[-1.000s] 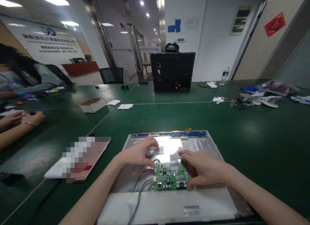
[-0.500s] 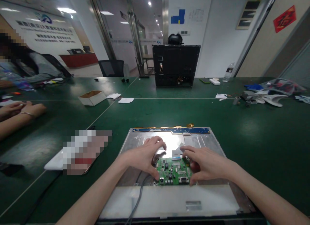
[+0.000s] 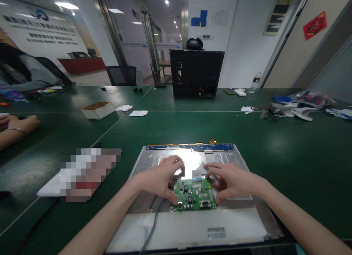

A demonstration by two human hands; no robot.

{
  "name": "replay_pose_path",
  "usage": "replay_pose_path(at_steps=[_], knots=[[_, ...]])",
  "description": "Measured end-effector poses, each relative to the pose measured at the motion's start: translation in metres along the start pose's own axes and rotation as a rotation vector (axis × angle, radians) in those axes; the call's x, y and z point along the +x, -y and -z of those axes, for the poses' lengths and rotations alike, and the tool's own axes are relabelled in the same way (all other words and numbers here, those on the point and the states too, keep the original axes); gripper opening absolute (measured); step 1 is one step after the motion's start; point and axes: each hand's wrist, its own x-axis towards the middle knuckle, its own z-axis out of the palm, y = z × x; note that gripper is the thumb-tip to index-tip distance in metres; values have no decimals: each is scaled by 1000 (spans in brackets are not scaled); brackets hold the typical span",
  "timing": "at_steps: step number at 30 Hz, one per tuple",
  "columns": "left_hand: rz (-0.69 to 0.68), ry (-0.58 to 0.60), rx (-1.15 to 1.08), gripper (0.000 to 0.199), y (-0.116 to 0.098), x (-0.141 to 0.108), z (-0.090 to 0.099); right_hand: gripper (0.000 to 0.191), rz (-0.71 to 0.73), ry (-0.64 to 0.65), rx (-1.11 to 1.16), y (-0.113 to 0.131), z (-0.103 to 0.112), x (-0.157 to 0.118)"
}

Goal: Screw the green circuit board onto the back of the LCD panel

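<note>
A green circuit board (image 3: 194, 195) lies on the metal back of a flat display panel (image 3: 233, 225). My left hand (image 3: 167, 180) grips the board's left edge, thumb at its near corner and fingers curled towards the far one. On the opposite edge my right hand (image 3: 228, 181) holds it the same way. A white flat ribbon cable (image 3: 197, 174) runs from the board's far side, close to my right fingertips. Along the panel's far edge sits a narrow blue circuit strip (image 3: 189, 148). Grey cables (image 3: 154, 225) cross the panel left of the board.
A black display housing (image 3: 197, 73) stands at the far side of the green table. Left are an open white box (image 3: 98, 110), papers (image 3: 138, 113) and a blurred-out item (image 3: 82, 176). Another person's hands (image 3: 20, 126) rest at far left. Plastic-wrapped parts (image 3: 312, 99) and a bottle (image 3: 255, 82) lie right.
The whole view has shifted, so things appear slightly further left. Both my hands stay at the board's edges, and the board keeps nearly the same place on the panel.
</note>
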Motion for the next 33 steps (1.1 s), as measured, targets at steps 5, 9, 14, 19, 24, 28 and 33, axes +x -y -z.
replay_pose_path(at_steps=[5,9,14,19,24,28,33], knots=[[2,8,-16,62,0,1,0,60,-1,0,-9,4,2,-1],[0,15,-26,62,1,1,0,52,-43,-99,49,-2,1,-1],[9,15,-76,63,5,1,5,26,-144,-329,153,-12,-1,3],[94,-154,-99,40,22,3,9,13,-122,-562,510,-19,16,-6],[178,-254,-116,27,35,8,9,24,-82,-732,1035,-42,18,-8],[188,-232,-72,21,34,9,8,28,-133,-772,1321,-70,-6,11],[182,-248,-42,15,31,10,6,37,-230,-819,1441,-89,-31,32]])
